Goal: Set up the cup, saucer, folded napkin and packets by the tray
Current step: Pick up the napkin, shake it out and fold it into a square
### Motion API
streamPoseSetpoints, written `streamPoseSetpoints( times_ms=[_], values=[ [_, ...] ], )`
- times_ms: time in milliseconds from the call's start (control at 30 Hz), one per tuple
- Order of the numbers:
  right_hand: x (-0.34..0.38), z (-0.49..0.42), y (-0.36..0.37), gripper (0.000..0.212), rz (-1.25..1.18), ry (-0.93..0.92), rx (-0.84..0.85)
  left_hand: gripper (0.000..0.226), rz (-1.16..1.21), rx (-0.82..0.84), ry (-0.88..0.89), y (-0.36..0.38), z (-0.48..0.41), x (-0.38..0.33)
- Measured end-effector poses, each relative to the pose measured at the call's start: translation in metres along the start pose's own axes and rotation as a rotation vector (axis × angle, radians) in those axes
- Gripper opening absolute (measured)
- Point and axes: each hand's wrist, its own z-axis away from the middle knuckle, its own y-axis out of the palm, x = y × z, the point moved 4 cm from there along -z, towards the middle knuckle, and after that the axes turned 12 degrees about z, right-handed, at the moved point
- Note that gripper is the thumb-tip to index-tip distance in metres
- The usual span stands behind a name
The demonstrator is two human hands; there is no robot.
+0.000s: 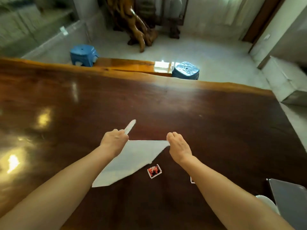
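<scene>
A white napkin (131, 161) is held up above the dark wooden table (166, 103), stretched between both hands and hanging down toward me. My left hand (114, 140) pinches its left top corner, and a flap of the napkin sticks up past the fingers. My right hand (177, 145) pinches the right top corner. A red and white packet (154, 171) lies on the table just below the napkin. A second packet (192, 180) peeks out from under my right forearm. A grey tray (289, 198) sits at the bottom right, with a white rounded piece (267, 203) beside it, mostly hidden.
Two blue plastic stools (83, 54) (186, 70) stand beyond the table's far edge, with a wooden bench (132, 66) between them. A carved wood sculpture (137, 29) stands on the tiled floor further back.
</scene>
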Motion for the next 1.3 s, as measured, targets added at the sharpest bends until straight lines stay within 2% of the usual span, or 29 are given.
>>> streamPoseSetpoints(
  times_ms=[200,367,533,633,700,867,933,1000,1100,1300],
  values=[
    [-0.040,0.023,-0.069,0.039,-0.038,0.012,-0.219,0.031,0.016,-0.121,-0.104,-0.069,0.041,-0.016],
    [-0.059,0.046,-0.115,0.035,-0.027,-0.065,-0.407,0.023,0.018,-0.272,-0.165,-0.117,0.076,-0.034],
    [-0.079,0.062,-0.150,0.020,0.087,-0.082,-0.487,0.015,-0.065,-0.446,-0.238,-0.161,0.109,-0.049],
    [-0.094,0.067,-0.166,0.018,0.086,-0.052,-0.501,0.014,-0.106,-0.528,-0.284,-0.185,0.123,-0.057],
    [-0.104,0.070,-0.178,0.022,-0.019,0.004,-0.505,0.013,-0.138,-0.551,-0.317,-0.197,0.131,-0.060],
    [-0.129,0.076,-0.205,0.019,0.017,0.052,-0.543,0.013,-0.196,-0.558,-0.392,-0.213,0.138,-0.062],
    [-0.141,0.078,-0.222,0.012,-0.035,0.059,-0.616,0.016,-0.202,-0.581,-0.403,-0.222,0.138,-0.064],
    [-0.152,0.078,-0.240,0.007,-0.054,0.072,-0.657,0.019,-0.166,-0.608,-0.402,-0.231,0.136,-0.066],
    [-0.168,0.076,-0.264,0.012,-0.067,0.082,-0.688,0.020,-0.033,-0.666,-0.376,-0.242,0.128,-0.063],
    [-0.189,0.094,-0.271,0.011,-0.102,0.112,-0.730,0.015,0.222,-0.800,-0.229,-0.242,0.115,-0.055]
  ],
)
